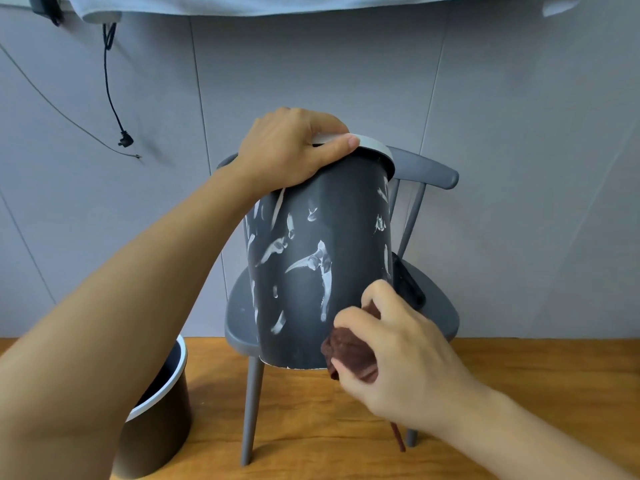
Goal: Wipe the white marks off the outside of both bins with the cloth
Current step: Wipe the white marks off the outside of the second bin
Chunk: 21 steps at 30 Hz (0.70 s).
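Barely begun: left hand gripping rim of dark bin tilted above chair, right hand pressing bunched cloth near its base, white marks mostly unwiped, second bin waiting on floor.

The left arm reaches forward and up from the lower left, bare to the edge of view; the left hand curls over the rim of the bin, thumb lying along the rim's outside; the right arm comes in from the lower right; the right hand clutches a bunched cloth, fingers curled round it, pressing it to the bin's lower wall.
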Each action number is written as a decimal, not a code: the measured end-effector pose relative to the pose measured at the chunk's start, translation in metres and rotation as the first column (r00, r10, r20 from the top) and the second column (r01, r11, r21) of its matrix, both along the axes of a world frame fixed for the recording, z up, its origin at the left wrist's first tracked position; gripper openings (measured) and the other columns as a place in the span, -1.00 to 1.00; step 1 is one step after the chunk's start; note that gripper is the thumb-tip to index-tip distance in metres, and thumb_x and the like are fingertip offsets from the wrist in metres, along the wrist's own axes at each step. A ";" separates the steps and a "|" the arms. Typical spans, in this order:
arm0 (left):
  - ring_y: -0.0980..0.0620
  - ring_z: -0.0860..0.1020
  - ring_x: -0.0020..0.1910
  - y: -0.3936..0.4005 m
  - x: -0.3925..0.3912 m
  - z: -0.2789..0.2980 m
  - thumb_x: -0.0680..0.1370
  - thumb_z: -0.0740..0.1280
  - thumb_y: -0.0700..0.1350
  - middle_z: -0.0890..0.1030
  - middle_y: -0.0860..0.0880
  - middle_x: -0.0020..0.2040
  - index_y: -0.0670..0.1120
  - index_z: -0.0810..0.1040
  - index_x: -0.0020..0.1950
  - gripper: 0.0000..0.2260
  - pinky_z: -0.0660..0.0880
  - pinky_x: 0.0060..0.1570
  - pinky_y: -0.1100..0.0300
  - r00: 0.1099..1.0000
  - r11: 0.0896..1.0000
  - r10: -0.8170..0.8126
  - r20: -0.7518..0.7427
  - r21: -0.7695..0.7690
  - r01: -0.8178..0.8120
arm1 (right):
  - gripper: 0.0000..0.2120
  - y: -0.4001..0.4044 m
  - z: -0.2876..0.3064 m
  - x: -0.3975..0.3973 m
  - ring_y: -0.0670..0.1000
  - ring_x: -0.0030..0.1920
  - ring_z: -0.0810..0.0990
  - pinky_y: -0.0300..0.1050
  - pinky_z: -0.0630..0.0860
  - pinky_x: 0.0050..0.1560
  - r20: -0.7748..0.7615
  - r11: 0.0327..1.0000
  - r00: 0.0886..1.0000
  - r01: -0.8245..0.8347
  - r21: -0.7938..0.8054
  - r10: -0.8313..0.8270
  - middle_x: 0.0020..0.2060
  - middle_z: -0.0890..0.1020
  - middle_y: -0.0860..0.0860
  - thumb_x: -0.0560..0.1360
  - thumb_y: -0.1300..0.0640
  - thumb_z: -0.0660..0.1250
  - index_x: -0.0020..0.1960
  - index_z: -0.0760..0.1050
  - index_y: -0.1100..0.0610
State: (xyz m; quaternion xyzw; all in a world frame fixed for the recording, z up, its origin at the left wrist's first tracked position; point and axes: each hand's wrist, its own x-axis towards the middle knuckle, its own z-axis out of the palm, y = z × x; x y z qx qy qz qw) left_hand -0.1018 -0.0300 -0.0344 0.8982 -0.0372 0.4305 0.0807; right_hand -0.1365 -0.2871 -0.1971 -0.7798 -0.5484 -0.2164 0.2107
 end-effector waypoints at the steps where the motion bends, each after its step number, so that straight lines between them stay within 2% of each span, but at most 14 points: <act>1: 0.01 0.59 -0.03 0.000 0.000 0.000 0.55 0.18 0.40 0.68 0.18 -0.06 0.24 0.62 0.10 -0.63 0.55 0.00 -0.02 1.000 1.000 0.005 -0.005 0.001 -0.005 | -0.72 0.000 0.002 0.002 -0.13 -0.16 0.43 -0.33 0.52 -0.31 -0.010 1.000 1.000 0.020 0.021 -0.019 -0.01 0.31 -0.14 0.47 -0.27 0.32 0.06 0.46 -0.13; 4: 0.00 0.58 -0.03 0.001 -0.001 0.001 0.55 0.18 0.40 0.68 0.18 -0.07 0.24 0.62 0.10 -0.64 0.55 -0.01 -0.03 1.000 1.000 0.009 -0.009 -0.003 -0.009 | -0.70 0.003 0.017 0.018 -0.13 -0.13 0.49 -0.47 0.40 -0.28 -0.089 0.971 0.990 0.128 0.202 -0.112 -0.01 0.31 -0.15 0.47 -0.23 0.42 0.11 0.50 -0.13; 6: -0.01 0.59 -0.02 0.000 -0.001 0.001 0.55 0.18 0.39 0.68 0.16 -0.04 0.23 0.62 0.11 -0.63 0.55 -0.01 -0.03 1.000 1.000 0.005 -0.004 0.004 -0.005 | -0.66 0.004 0.024 0.026 -0.10 -0.09 0.51 -0.44 0.47 -0.23 -0.128 0.944 0.979 0.190 0.271 -0.160 0.02 0.33 -0.12 0.47 -0.18 0.47 0.16 0.52 -0.11; 8: -0.01 0.59 -0.01 -0.002 -0.002 0.001 0.56 0.18 0.39 0.69 0.14 -0.04 0.22 0.63 0.11 -0.63 0.55 -0.02 -0.03 1.000 1.000 0.007 -0.002 0.021 -0.007 | -0.66 0.002 0.022 0.026 -0.09 -0.07 0.51 -0.38 0.54 -0.23 -0.120 0.958 0.984 0.160 0.238 -0.134 0.04 0.34 -0.12 0.47 -0.18 0.47 0.16 0.51 -0.10; 11: -0.03 0.59 -0.01 -0.002 -0.002 0.003 0.56 0.18 0.39 0.69 0.12 -0.04 0.20 0.64 0.11 -0.61 0.56 -0.02 -0.04 1.000 0.999 0.011 -0.005 0.034 -0.011 | -0.70 -0.005 0.008 0.014 -0.11 -0.12 0.46 -0.40 0.48 -0.27 -0.029 0.998 0.999 0.018 0.053 -0.016 0.02 0.32 -0.13 0.46 -0.23 0.38 0.11 0.48 -0.12; 13: -0.04 0.59 -0.01 -0.002 -0.002 0.002 0.56 0.17 0.40 0.69 0.13 -0.04 0.20 0.63 0.11 -0.61 0.56 -0.01 -0.04 1.000 0.999 0.008 -0.002 0.035 -0.008 | -0.71 -0.009 0.003 0.015 -0.12 -0.14 0.46 -0.39 0.47 -0.28 -0.016 1.000 1.000 -0.005 0.007 0.005 0.02 0.33 -0.15 0.46 -0.24 0.35 0.10 0.47 -0.14; 18: 0.00 0.59 -0.01 0.002 -0.003 0.001 0.55 0.18 0.40 0.69 0.17 -0.05 0.23 0.63 0.11 -0.63 0.53 -0.03 0.04 1.000 1.000 0.003 0.019 0.017 -0.004 | -0.65 0.003 0.019 0.035 -0.10 -0.03 0.54 -0.45 0.47 -0.18 -0.198 0.939 0.972 0.178 0.293 -0.122 0.04 0.38 -0.14 0.46 -0.16 0.51 0.17 0.53 -0.13; 19: 0.01 0.58 -0.03 0.003 -0.003 0.000 0.55 0.19 0.40 0.68 0.17 -0.07 0.23 0.63 0.10 -0.63 0.51 -0.05 0.07 1.000 1.000 0.001 0.022 0.017 -0.001 | -0.64 0.004 0.021 0.037 -0.09 -0.02 0.54 -0.44 0.48 -0.16 -0.215 0.929 0.968 0.194 0.315 -0.130 0.05 0.38 -0.13 0.46 -0.14 0.52 0.19 0.54 -0.12; 21: 0.03 0.56 -0.09 0.003 -0.003 -0.001 0.56 0.19 0.39 0.65 0.17 -0.14 0.22 0.63 0.09 -0.64 0.48 -0.10 0.10 1.000 1.000 -0.011 0.022 0.015 0.010 | -0.66 -0.001 0.018 0.037 -0.12 -0.03 0.54 -0.45 0.49 -0.18 -0.182 0.961 0.982 0.092 0.259 -0.045 0.06 0.37 -0.15 0.45 -0.15 0.51 0.17 0.54 -0.13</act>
